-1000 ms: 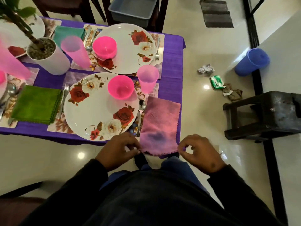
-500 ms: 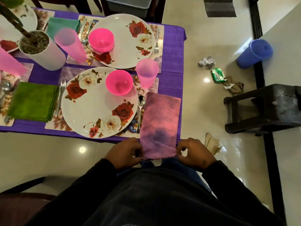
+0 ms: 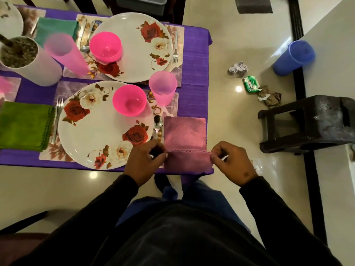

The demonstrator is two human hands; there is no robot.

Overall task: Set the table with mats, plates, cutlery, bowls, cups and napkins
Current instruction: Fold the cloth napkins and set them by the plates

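Folding the pink napkin (image 3: 185,135) at the table's near right corner, the left hand (image 3: 143,163) and right hand (image 3: 231,163) now pinch its near edge, doubled back over itself where earlier it hung flat. Counted in full view: two rose plates (image 3: 99,131), two pink bowls (image 3: 129,99), two pink cups (image 3: 162,86), two forks (image 3: 57,120).

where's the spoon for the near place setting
In the head view, the spoon lies right of the near floral plate, squeezed between its rim and the purple napkin, just beyond the left hand.
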